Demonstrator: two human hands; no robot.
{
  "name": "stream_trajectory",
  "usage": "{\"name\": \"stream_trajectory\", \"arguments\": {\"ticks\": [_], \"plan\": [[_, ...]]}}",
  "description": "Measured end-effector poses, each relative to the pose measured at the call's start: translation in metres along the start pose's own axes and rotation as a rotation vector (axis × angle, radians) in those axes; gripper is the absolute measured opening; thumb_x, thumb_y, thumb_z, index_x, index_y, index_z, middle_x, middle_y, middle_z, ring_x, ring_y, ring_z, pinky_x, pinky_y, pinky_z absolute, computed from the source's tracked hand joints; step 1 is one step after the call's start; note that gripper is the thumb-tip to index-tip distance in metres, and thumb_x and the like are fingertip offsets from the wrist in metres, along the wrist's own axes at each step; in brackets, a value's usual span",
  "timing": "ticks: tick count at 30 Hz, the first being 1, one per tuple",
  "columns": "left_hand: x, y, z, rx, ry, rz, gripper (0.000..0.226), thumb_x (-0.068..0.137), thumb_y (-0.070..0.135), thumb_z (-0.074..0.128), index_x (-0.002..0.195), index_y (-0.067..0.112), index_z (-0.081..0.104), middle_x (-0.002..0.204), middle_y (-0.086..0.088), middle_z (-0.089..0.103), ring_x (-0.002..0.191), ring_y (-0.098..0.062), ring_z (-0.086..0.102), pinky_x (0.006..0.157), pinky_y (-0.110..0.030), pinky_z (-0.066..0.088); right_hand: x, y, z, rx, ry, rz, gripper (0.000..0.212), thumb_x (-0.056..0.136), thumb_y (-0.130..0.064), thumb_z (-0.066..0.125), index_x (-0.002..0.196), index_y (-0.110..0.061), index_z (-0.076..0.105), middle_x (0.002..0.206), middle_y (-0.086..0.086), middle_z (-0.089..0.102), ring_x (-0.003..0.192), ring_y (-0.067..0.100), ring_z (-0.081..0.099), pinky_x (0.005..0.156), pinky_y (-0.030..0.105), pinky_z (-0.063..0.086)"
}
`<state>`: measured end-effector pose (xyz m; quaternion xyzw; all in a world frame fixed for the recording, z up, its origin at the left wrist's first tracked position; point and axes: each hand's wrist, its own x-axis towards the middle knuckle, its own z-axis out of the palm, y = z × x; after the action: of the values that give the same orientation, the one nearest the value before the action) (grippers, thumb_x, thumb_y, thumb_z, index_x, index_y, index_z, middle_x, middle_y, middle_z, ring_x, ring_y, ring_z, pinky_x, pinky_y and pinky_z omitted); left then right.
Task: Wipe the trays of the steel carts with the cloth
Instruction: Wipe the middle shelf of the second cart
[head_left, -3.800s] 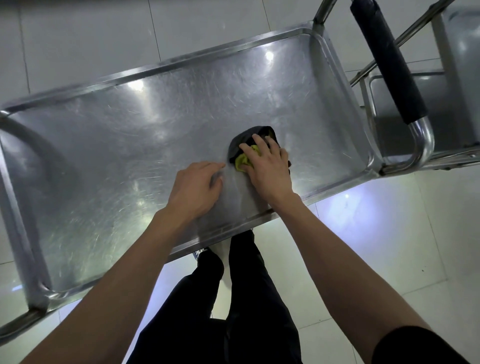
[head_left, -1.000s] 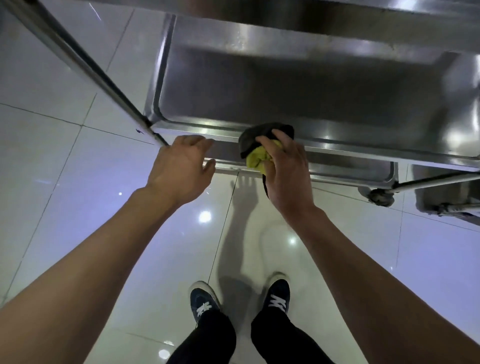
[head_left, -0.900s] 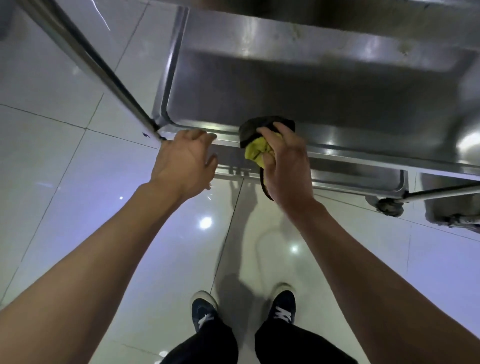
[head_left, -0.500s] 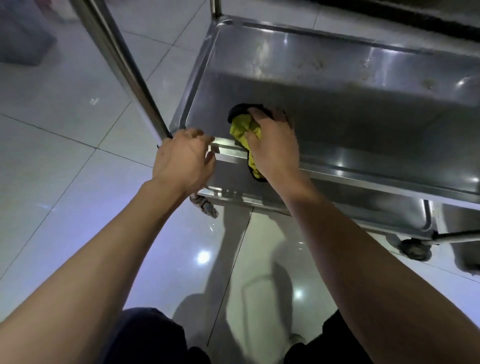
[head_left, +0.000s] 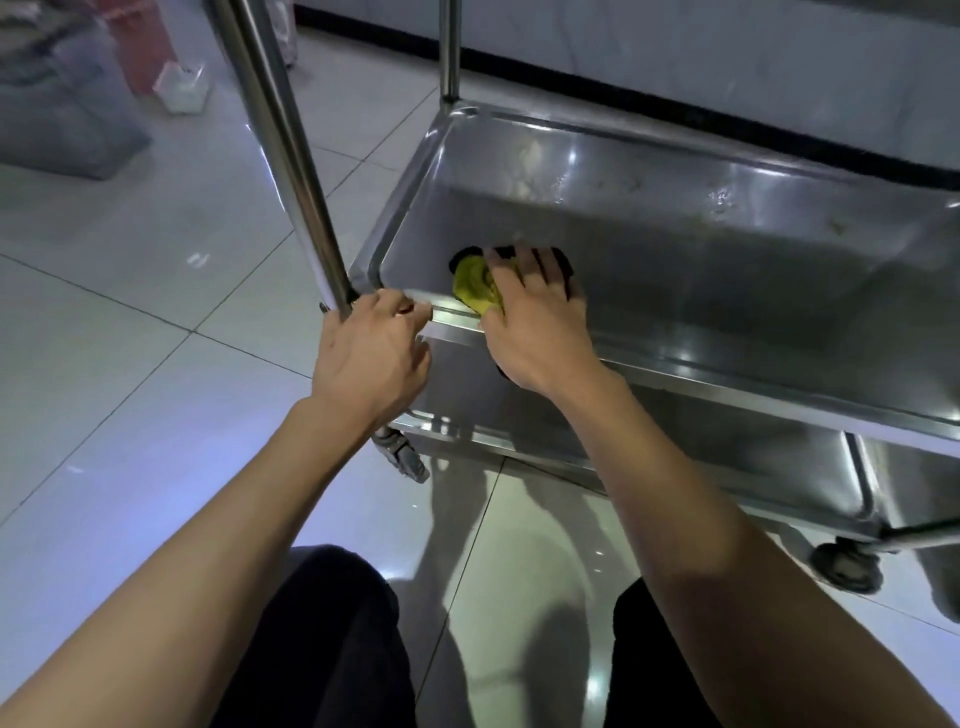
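The steel cart's middle tray (head_left: 727, 270) fills the upper right, its floor dull and smeared. A yellow and black cloth (head_left: 475, 283) lies in the tray's near left corner. My right hand (head_left: 535, 322) reaches over the front rim and presses on the cloth with spread fingers. My left hand (head_left: 371, 353) grips the front rim at the tray's left corner, beside the upright steel post (head_left: 280, 150).
A lower tray (head_left: 701, 452) sits beneath, with castor wheels (head_left: 408, 460) on the glossy tiled floor. Grey bags and a red item (head_left: 78, 93) stand at the far left. A second cart's wheel (head_left: 847, 564) is at the right. My knees are at the bottom.
I have crouched down from the top tray to the middle one. My right hand carried the cloth over the front rim into the tray; my left hand took hold of the rim.
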<state>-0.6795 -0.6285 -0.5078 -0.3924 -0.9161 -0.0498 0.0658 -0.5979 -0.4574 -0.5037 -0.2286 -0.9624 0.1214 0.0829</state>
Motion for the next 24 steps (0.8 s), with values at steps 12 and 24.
{"name": "stream_trajectory", "arguments": {"ticks": [12, 24], "plan": [[-0.015, -0.008, 0.008, 0.068, 0.066, -0.018, 0.046, 0.091, 0.030, 0.057, 0.137, 0.030, 0.052, 0.132, -0.013, 0.051, 0.123, -0.030, 0.048, 0.092, -0.048, 0.032, 0.007, 0.004, 0.013, -0.037, -0.045, -0.062, 0.063, 0.096, -0.018, 0.049, 0.153, -0.032, 0.024, 0.164, 0.004, 0.016, 0.151, 0.032, 0.008, 0.116, 0.059, 0.022], [-0.017, -0.028, 0.009, -0.016, 0.071, 0.002, 0.038, 0.095, 0.030, 0.046, 0.130, 0.023, 0.058, 0.138, 0.008, 0.052, 0.114, -0.017, 0.054, 0.077, -0.033, 0.029, 0.051, -0.074, 0.030, 0.140, -0.153, -0.212, 0.051, 0.097, -0.023, 0.040, 0.147, -0.032, 0.042, 0.164, -0.003, 0.024, 0.153, 0.025, 0.007, 0.119, 0.055, 0.022]]}}
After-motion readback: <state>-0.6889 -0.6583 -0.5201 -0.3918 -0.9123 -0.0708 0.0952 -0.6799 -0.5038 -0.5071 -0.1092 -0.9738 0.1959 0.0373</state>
